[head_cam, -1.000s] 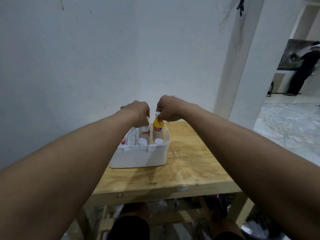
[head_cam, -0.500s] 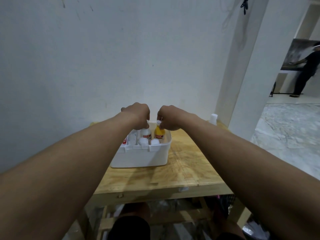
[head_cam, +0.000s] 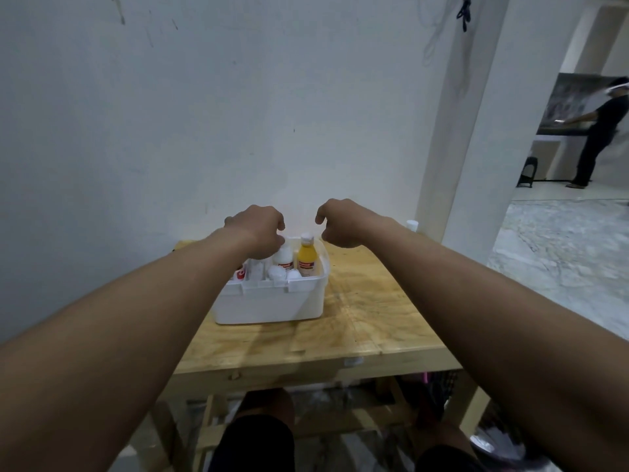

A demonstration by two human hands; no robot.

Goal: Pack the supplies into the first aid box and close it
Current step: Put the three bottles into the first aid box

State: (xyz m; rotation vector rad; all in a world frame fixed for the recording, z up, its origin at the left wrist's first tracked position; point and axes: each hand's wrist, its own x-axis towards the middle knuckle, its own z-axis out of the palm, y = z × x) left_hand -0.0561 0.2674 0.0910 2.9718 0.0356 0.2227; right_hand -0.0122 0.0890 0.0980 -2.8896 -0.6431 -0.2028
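Head view, frame centre: I see the white first aid box [head_cam: 269, 303] on the wooden table [head_cam: 367, 321], my left hand [head_cam: 258, 233] curled over its bottles, grip unclear, my right hand [head_cam: 343, 223] loosely open, empty, just right of the yellow bottle [head_cam: 307, 258].

Pale wood bench [head_cam: 357, 335] against white wall [head_cam: 204, 114]; white pillar [head_cam: 466, 131] at right; person in dark clothes [head_cam: 599, 137] standing in far room; black cord [head_cam: 463, 10] hanging high up
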